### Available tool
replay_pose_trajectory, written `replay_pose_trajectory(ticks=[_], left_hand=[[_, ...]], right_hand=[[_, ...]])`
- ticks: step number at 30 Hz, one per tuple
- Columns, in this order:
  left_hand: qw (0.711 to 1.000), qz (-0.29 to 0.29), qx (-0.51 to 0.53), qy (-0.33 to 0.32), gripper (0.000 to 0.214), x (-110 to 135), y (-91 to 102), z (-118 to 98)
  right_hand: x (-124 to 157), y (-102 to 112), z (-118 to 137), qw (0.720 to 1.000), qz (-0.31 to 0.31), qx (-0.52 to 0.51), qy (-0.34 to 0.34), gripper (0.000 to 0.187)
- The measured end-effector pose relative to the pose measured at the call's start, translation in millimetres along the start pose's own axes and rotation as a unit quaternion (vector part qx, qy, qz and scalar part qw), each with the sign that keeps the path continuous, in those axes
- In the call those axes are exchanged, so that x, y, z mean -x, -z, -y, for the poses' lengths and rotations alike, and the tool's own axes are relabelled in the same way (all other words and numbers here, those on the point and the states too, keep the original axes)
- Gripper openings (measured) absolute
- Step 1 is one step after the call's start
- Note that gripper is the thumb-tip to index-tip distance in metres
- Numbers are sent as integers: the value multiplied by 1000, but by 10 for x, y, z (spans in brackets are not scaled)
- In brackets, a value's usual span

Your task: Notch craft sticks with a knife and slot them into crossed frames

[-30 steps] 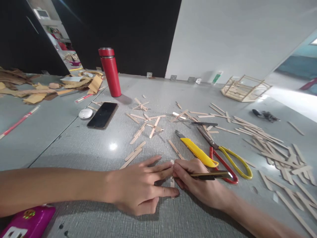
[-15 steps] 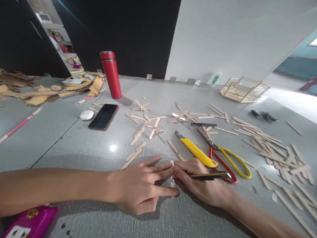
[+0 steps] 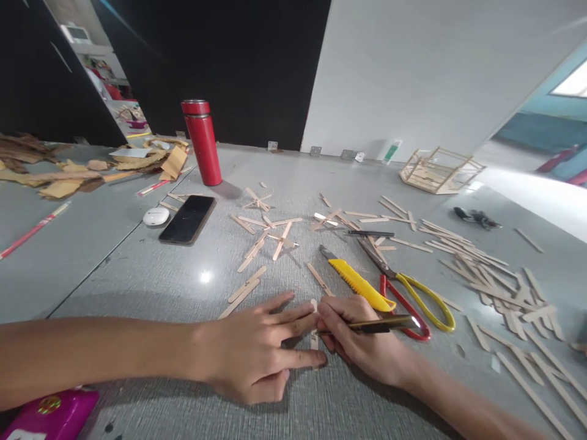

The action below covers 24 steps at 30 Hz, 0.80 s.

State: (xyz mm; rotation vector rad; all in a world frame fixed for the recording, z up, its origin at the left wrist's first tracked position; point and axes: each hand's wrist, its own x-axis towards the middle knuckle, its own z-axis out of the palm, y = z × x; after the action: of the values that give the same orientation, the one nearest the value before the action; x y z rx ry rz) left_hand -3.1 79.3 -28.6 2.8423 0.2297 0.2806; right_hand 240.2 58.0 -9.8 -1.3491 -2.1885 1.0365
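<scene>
A wooden craft stick (image 3: 314, 339) lies upright in the view on the grey table, with dark marks on its middle. My left hand (image 3: 257, 348) is spread flat from the left, its fingertips holding the stick down above and below those marks. My right hand (image 3: 362, 342) is closed round a gold and black pen (image 3: 389, 324), its tip end at the stick between my left fingers. My right fingertips partly hide the tip. Other craft sticks (image 3: 247, 288) lie beyond my left hand, and a marked stick (image 3: 320, 279) lies beyond my right hand.
Near my right hand lie a yellow utility knife (image 3: 360, 284) and red-and-yellow-handled snips (image 3: 406, 292). Loose craft sticks (image 3: 499, 287) are piled right. A phone (image 3: 188, 219), earbud case (image 3: 156, 216), red flask (image 3: 202, 143), stick frame (image 3: 440, 171) and purple object (image 3: 64, 415) stand or lie around.
The view has shifted slightly, moving the table things a little leftward. Both hands stay at the stick, and my right fingers have shifted slightly, showing a bit more of it.
</scene>
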Motion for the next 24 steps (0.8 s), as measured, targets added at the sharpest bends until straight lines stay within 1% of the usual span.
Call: replay_pose_trajectory(ticks=[6, 11, 17, 21, 24], left_hand=[[1000, -24, 2, -8, 54, -2, -21, 12], [1000, -11, 4, -6, 55, -1, 6, 6], [1000, -22, 6, -6, 52, 4, -5, 9], [1000, -24, 4, -7, 50, 8, -10, 12], [1000, -18, -1, -3, 49, -3, 4, 4]], right_hand=[[18, -23, -38, 1000, -5, 9, 2, 49], [25, -25, -52, 1000, -5, 24, 5, 47], [30, -29, -88, 997, -7, 71, 19, 44], [32, -16, -27, 993, -12, 112, 38, 39], [29, 7, 24, 990, -1, 123, 62, 35]])
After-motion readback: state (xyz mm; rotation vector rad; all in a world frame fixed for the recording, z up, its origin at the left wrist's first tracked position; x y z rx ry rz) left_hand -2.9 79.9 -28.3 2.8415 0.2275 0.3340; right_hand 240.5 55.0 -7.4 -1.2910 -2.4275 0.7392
